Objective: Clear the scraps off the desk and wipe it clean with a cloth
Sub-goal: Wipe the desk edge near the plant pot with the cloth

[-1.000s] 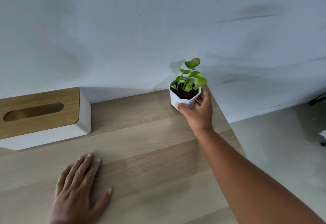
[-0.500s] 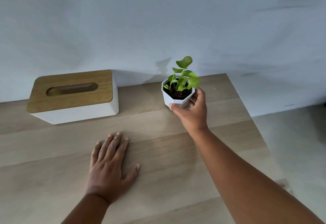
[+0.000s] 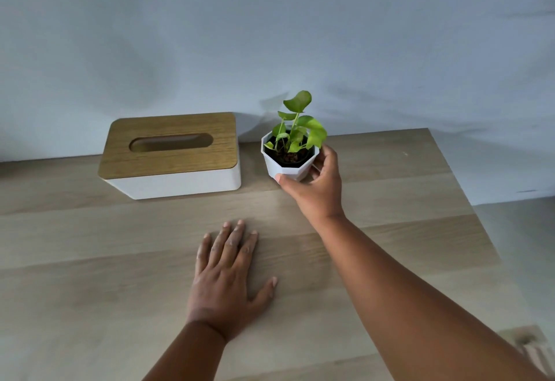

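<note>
Counter (image 3: 105, 260) lay beneath both hands: left hand (image 3: 228, 281) rested flat, fingers straight; right hand (image 3: 315, 188) gripped the white plant pot (image 3: 285, 167) beside the tissue box (image 3: 171, 155). Pot's base was hidden; no scraps or cloth could be made out.

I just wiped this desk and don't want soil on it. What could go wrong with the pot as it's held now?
The right hand grips the pot low on one side only; if the grip slips, it may tip and spill soil on the desk. The pot is close to the tissue box, so sliding it left could bump the box. The left hand lies flat on the desk, not supporting the pot.
</note>
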### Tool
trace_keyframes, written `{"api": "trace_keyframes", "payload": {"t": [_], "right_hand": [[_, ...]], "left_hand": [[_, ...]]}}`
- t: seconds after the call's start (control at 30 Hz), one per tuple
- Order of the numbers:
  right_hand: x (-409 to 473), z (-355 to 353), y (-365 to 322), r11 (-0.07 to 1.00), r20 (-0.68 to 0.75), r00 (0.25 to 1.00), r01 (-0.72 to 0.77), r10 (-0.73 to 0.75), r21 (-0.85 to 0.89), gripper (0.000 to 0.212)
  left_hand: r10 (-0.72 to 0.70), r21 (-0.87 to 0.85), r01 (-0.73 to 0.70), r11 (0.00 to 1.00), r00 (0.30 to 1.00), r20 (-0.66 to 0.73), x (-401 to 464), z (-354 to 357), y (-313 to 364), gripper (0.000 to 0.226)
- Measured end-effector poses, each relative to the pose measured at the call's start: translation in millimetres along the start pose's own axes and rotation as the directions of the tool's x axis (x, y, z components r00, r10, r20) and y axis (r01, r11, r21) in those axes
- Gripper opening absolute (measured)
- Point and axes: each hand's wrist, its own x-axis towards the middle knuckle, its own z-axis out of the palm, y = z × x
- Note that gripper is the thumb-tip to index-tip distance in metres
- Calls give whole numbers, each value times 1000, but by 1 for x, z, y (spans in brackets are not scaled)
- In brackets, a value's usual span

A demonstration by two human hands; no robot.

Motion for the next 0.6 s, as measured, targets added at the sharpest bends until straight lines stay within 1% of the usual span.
{"api": "trace_keyframes", "payload": {"t": [0.33,0.6], "right_hand": [[9,30,6,1000,52,998,-22,22,5,89],[15,39,7,999,67,998,-17,20,-45,90]], "left_hand": [[3,4,-3,1000,1000,12,0,-3,2,87],[-17,22,17,1000,1000,5,1,-2,3,86]]}}
